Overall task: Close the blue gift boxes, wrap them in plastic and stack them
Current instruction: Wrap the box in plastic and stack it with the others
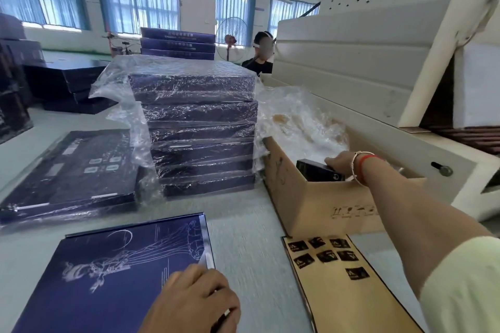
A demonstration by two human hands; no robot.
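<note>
Box (113, 273) lies closed at lower left, pinned flat by your left hand (192, 300) with its fingers bent over the right edge, while your right hand (342, 163) grips a small black pack (318, 173) inside the carton (324, 205), beside the wrapped stack (201, 127) at centre.

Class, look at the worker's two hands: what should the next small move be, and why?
Probably lift the small black box out of the cardboard carton: the right hand already grips it there, while the left hand rests on the blue gift box.
</note>
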